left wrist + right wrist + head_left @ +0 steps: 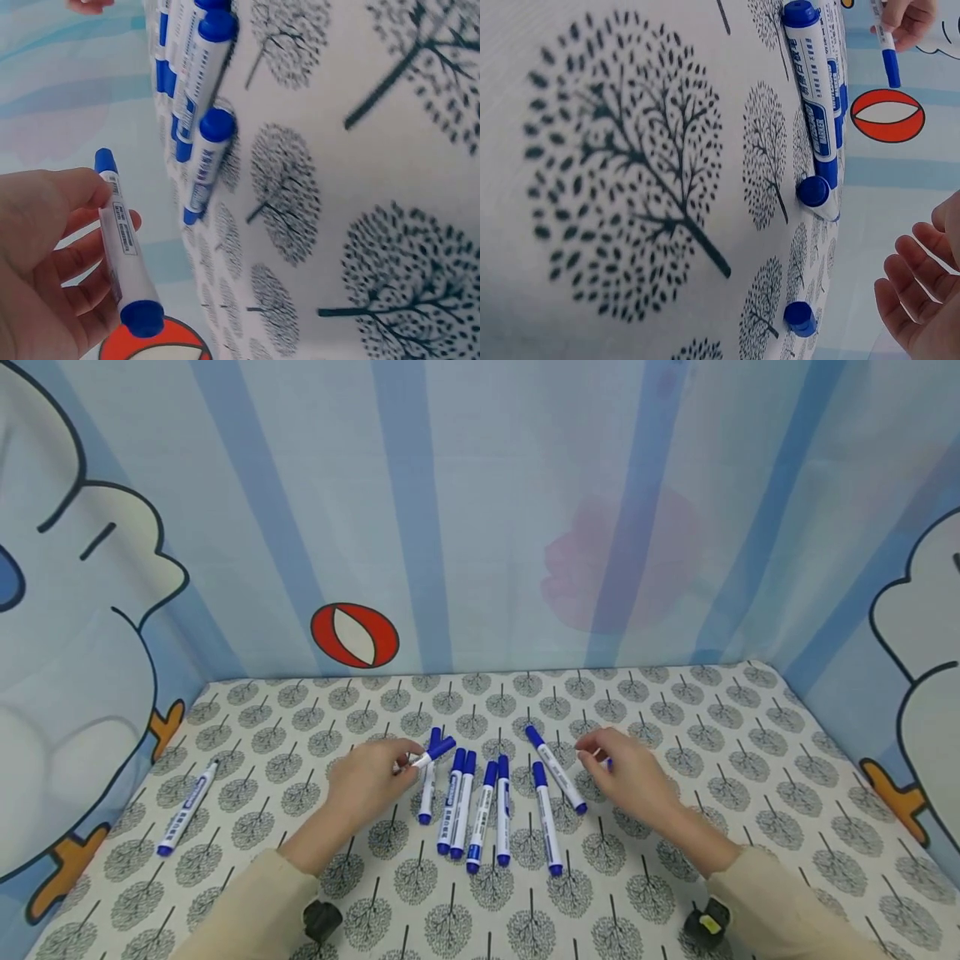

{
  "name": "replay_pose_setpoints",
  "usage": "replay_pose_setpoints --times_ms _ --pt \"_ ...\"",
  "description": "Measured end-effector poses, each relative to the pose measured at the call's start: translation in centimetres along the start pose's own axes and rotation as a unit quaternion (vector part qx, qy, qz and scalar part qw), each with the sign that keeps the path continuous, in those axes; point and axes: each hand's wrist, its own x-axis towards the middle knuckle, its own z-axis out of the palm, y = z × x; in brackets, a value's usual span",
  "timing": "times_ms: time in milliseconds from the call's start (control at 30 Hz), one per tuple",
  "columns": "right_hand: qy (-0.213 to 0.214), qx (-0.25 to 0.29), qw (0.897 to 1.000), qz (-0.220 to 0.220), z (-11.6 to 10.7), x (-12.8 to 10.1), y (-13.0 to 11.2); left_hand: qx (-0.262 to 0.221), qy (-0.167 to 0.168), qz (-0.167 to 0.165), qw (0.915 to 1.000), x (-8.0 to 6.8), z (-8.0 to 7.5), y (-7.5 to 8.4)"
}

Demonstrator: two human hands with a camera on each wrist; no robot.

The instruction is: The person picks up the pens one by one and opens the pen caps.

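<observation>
On cloth (675, 710): nine markers; left hand (369, 781) pinches one (432, 752), right hand (633, 774) relaxed.

A table (675, 710) wears a white cloth with little grey trees. Behind it hangs a pale curtain (487, 510) with blue stripes, a red ball (354, 635) and white cartoon birds (75, 635).

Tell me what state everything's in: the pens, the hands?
Left hand: pinches one marker, lifted off the cloth.
Held marker: capped, tilted, in the fingers.
Right hand: fingers relaxed, hovering beside the markers; whether it touches one is unclear.
Row of markers: capped, lying flat side by side.
Lone marker: capped, lying flat, apart at the left.
Tablecloth: spread flat.
</observation>
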Motion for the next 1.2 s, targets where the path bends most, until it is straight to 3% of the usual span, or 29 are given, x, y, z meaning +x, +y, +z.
replay_pose_setpoints --times_ms 267,833,1200 --pt "-0.018 -0.015 1.0 -0.014 0.5 0.0 -0.5 0.006 0.0 0.037 0.9993 -0.2 -0.1 1.6" --pt "-0.005 -0.038 0.988 -0.15 1.5 0.0 -1.9 -0.009 -0.009 0.101 0.9948 -0.2 0.2 4.3" --pt "-0.021 -0.034 0.985 -0.166 2.0 0.2 -3.1 0.005 -0.043 0.131 0.9904 -0.2 0.9 5.8"
